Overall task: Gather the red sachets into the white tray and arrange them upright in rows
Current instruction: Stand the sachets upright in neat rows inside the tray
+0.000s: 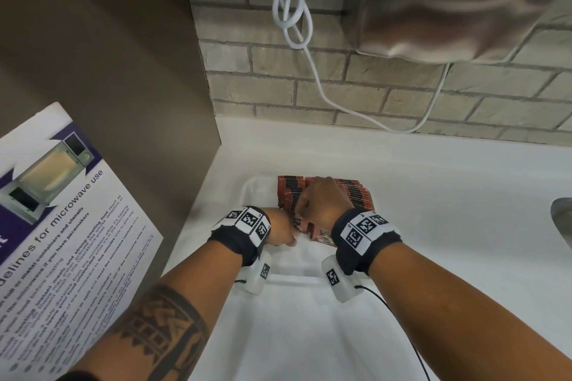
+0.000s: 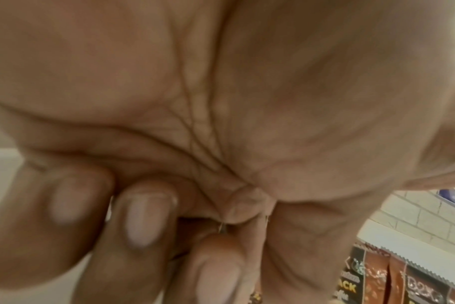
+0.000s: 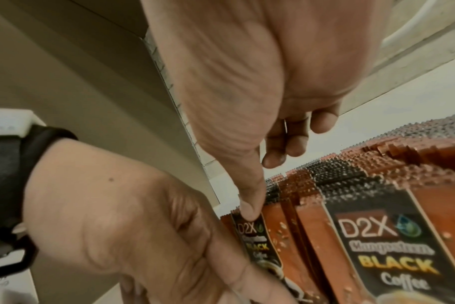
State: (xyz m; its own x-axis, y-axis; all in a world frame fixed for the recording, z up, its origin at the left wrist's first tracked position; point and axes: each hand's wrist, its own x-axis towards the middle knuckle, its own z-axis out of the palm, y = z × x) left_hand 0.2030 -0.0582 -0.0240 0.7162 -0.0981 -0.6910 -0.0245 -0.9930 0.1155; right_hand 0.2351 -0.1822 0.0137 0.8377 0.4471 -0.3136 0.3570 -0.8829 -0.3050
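A white tray [image 1: 251,186] sits on the white counter by the left panel. Several red and black sachets [image 1: 359,192] stand upright in rows along its far right side, seen close in the right wrist view as sachets [image 3: 377,236] and at the lower right of the left wrist view as sachets [image 2: 392,277]. My left hand [image 1: 281,232] is at the near end of the rows, its fingers [image 2: 143,222] curled in. It pinches one sachet [image 3: 260,242] low down. My right hand [image 1: 322,201] hovers over the rows. Its thumb [image 3: 249,211] presses that sachet's top edge; the other fingers hang bent above the rows.
A brown panel [image 1: 123,71] with a microwave poster [image 1: 62,226] stands on the left. Behind is a brick wall with a metal hand dryer [image 1: 464,3] and a looped white cable [image 1: 294,18]. A metal fitting [image 1: 561,219] shows at the right edge. The tray's near half [image 1: 297,260] is bare.
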